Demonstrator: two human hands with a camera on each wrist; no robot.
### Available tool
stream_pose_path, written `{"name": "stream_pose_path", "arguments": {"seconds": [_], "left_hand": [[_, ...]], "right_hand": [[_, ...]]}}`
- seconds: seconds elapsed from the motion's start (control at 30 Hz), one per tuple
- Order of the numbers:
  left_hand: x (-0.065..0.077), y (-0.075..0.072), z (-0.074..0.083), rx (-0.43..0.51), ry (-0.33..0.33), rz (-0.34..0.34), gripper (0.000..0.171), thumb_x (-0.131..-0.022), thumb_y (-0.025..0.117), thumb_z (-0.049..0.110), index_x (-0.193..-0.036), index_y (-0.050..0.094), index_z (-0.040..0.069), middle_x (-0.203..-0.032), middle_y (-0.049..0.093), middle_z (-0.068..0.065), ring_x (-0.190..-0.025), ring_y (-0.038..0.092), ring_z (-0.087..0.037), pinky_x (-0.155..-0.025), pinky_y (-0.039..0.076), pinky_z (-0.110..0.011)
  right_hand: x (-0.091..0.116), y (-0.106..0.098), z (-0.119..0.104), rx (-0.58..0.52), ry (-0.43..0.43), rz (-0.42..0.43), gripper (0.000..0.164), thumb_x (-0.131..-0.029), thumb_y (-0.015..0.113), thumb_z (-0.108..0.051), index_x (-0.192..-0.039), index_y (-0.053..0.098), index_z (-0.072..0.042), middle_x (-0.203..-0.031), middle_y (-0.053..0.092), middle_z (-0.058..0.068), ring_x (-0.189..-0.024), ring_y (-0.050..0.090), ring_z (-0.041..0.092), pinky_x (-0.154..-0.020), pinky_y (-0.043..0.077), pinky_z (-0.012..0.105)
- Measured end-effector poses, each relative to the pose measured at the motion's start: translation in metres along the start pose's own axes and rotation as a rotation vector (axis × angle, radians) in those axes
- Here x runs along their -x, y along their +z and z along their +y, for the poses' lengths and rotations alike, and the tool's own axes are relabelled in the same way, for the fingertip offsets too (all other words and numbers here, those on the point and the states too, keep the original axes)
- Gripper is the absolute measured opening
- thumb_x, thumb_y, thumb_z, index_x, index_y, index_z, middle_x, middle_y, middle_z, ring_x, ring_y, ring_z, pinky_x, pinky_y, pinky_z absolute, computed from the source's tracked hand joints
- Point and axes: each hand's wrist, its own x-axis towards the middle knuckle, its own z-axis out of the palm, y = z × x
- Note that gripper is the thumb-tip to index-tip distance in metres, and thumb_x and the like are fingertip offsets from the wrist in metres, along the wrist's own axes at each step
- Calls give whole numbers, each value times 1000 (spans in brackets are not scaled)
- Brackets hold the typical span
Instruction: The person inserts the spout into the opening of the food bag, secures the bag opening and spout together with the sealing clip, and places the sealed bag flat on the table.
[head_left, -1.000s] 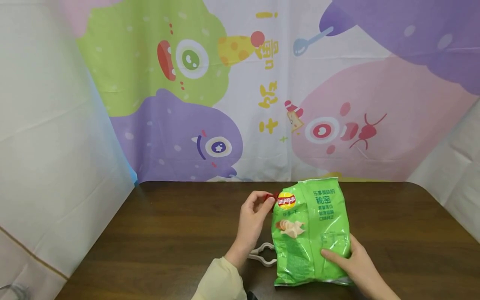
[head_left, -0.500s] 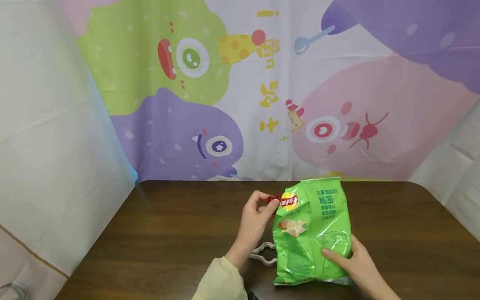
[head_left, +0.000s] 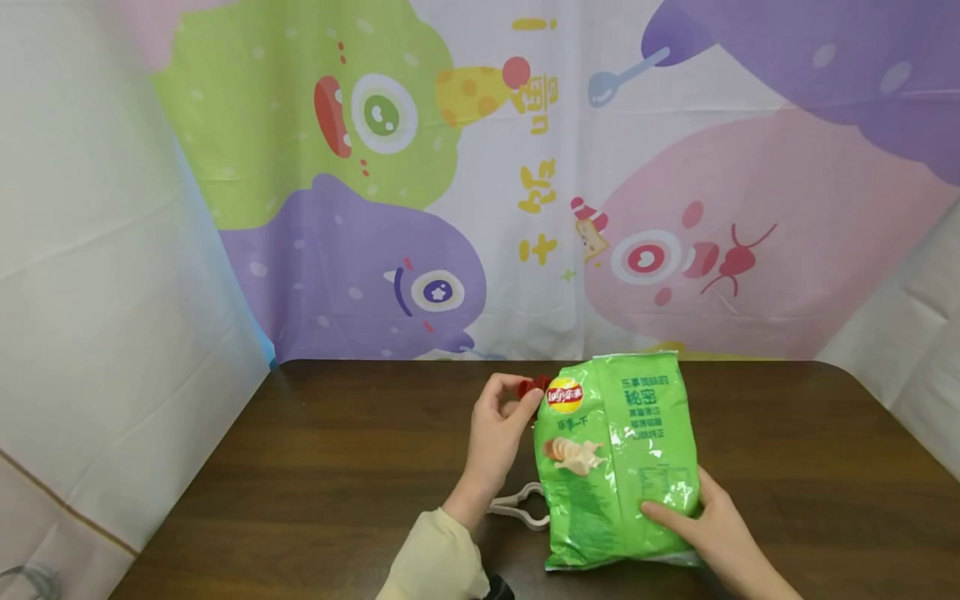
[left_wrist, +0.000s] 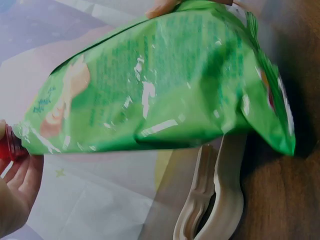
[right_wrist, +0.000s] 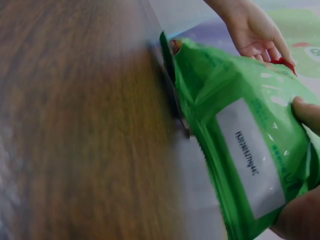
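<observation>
A green Lay's chip bag [head_left: 600, 492] stands tilted over the table, its printed back facing the head camera. My right hand [head_left: 708, 525] grips its lower right side, thumb across the front and the other fingers behind. At the bag's upper left corner my left hand [head_left: 498, 429] pinches a small red ridged piece [head_left: 531, 387] that looks like a cap, between thumb and fingers. In the left wrist view the red ridged piece [left_wrist: 11, 145] sits right against the bag's corner. Partly hidden behind the bag lies an off-white plastic clamp [head_left: 517, 510] with two curved arms.
The brown wooden table [head_left: 300, 483] stretches out to both sides. A cartoon-printed cloth [head_left: 420, 250] hangs along its far edge, and white cloth [head_left: 112, 250] closes the left side. Low in the left corner is a grey cable-like loop [head_left: 33, 579].
The bag's top shifts slightly right, then back left. My left hand, with the red ridged piece, makes the same small move and ends a little farther left. My right hand keeps its grip.
</observation>
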Motion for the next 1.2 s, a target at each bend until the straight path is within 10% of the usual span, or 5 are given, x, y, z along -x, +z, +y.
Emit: {"name": "stream_pose_path", "arguments": {"seconds": [0.53,0.8,1.2], "left_hand": [[6,8,3,-5,1,-7,23,-87,61,17,-101,56,0,-92,57,-3,-69,54,-7,-67,45,-22],[7,9,2,-11,28,-40,25,-88,60,16,-107,54,2,-102,55,-11,-75,58,-10,-67,44,-19],[6,9,0,21,30,-78,25,-87,60,13,-108,55,1,-103,56,-12,-78,58,-11,-70,46,-20]], "right_hand": [[2,3,-1,-20,-5,-16,57,-82,66,-12,-128,35,-3,-100,61,5,-78,63,11,-70,50,27],[1,-8,-3,-226,36,-141,26,-98,40,-23,-120,44,-9,-91,67,-1,-80,65,18,-69,52,35],[-16,-22,-21,-229,-214,-38,19,-98,39,-15,-117,41,-14,-95,63,-8,-80,62,9,-67,50,26]]}}
